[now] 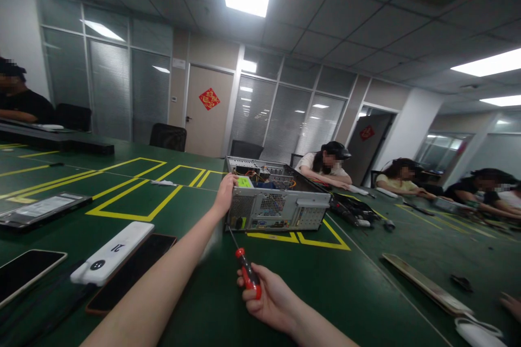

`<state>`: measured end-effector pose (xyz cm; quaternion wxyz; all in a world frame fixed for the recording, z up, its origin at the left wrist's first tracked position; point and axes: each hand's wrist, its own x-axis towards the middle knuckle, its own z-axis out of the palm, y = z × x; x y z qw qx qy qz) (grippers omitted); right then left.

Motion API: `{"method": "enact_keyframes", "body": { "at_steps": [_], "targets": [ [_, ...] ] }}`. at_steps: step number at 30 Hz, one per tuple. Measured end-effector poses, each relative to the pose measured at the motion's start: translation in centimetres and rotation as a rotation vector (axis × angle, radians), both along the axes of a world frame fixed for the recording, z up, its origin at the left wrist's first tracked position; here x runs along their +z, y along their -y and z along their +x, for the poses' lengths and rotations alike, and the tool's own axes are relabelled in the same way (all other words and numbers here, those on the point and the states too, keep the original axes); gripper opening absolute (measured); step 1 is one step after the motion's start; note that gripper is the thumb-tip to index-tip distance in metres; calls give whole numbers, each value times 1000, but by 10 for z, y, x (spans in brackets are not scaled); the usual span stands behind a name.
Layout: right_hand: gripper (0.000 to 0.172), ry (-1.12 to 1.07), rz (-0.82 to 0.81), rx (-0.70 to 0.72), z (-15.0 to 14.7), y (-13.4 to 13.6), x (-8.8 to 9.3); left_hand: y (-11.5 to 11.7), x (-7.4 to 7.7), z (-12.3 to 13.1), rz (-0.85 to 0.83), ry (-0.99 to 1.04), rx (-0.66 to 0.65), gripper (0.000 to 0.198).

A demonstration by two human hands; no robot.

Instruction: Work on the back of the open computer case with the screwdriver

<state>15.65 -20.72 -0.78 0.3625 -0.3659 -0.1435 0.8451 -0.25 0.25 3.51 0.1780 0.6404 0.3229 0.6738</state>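
An opened computer case (280, 209) lies on the green table with its rear panel facing me. My left hand (225, 195) is closed on the left edge of the case, its fingertips bent over the top beside the power supply's bright green label (244, 183). In my right hand (268, 295) is a screwdriver (248, 274) with a red and black handle. Its shaft points up and left, the tip near the lower left corner of the rear panel. Whether the tip sits in a screw is too small to tell. Wires show inside the case.
To the left lie a white power bank (114, 252), a dark phone (134, 268), another phone (28, 274) and a hard drive (44, 209). On the right are black parts (354, 210) and a long metal strip (425, 283). Yellow tape marks the table (211, 314). Several people sit around it.
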Motion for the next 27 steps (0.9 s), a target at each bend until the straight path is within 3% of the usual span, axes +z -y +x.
{"method": "enact_keyframes", "body": {
  "at_steps": [5, 11, 25, 27],
  "targets": [
    [43, -53, 18, -33, 5, -1, 7, 0, 0, 0, 11, -4, -10, 36],
    [53, 47, 16, -15, 7, -1, 8, -2, 0, 0, 17, 8, -1, 36],
    [23, 24, 192, 158, 4, 5, 2, 2, 2, 0, -18, 17, -12, 35],
    [32, 47, 256, 201, 3, 7, 3, 2, 2, 0, -22, 16, -14, 34]
  ]
}}
